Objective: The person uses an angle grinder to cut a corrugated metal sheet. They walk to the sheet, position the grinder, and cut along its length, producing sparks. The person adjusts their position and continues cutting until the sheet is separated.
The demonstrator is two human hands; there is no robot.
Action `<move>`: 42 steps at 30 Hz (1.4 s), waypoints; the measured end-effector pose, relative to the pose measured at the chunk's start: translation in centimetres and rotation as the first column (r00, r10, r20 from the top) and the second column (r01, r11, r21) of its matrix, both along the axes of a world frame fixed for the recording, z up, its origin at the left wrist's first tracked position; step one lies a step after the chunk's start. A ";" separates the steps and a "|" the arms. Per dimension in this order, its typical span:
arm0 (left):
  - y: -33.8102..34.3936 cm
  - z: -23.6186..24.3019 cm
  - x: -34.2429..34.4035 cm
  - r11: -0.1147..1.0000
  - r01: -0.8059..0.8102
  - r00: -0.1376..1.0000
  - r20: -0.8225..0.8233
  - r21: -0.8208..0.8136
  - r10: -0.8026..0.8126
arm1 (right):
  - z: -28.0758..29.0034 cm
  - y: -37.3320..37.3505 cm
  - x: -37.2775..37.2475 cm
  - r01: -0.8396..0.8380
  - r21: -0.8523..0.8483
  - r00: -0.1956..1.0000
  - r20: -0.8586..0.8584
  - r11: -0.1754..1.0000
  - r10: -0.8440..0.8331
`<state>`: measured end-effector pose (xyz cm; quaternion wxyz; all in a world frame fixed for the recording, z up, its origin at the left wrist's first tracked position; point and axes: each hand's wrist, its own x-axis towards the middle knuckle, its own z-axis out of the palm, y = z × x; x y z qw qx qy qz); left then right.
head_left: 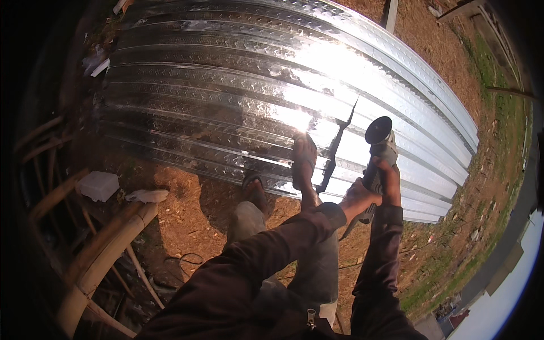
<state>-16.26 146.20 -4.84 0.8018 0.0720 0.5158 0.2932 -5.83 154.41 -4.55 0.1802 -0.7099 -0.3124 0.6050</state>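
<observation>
Both my hands are closed round an angle grinder (386, 149) with a dark, round disc. My right hand (389, 177) grips its body just behind the head. Lower on the body, my left hand (360, 198) wraps round from the left side. The disc is held over a shiny corrugated metal sheet (187, 99); whether it touches the metal I cannot tell. A dark, jagged strip (335, 148) runs across the sheet left of the grinder, either a slit or a shadow. My foot (304, 161) presses on the sheet near that strip.
My other foot (253, 190) is in a sandal by the sheet's near edge. To the left stand bamboo poles (116, 241) with a translucent plastic box (98, 186). A thin dark cord (190, 259) lies on the brown soil. Grass (498, 124) borders the right side; glare covers part of the metal.
</observation>
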 end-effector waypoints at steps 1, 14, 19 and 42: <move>0.5 -0.7 0.1 1.000 0.008 1.000 0.026 -0.007 -0.008 | -1.0 0.4 0.5 0.006 0.004 1.000 -0.002 1.000 -0.006; 8.5 -13.4 3.1 0.979 -0.173 0.974 0.163 0.109 0.154 | -12.7 9.4 2.0 -0.096 0.009 0.995 0.040 0.995 0.096; 14.2 -20.1 6.9 0.952 -0.274 0.950 0.194 0.133 0.246 | -18.6 15.7 4.3 -0.241 0.109 0.968 0.098 0.964 0.231; 18.0 -26.5 9.4 0.938 -0.348 0.889 0.312 -0.011 0.333 | -27.3 20.8 8.1 -0.366 0.064 0.924 0.147 0.928 0.354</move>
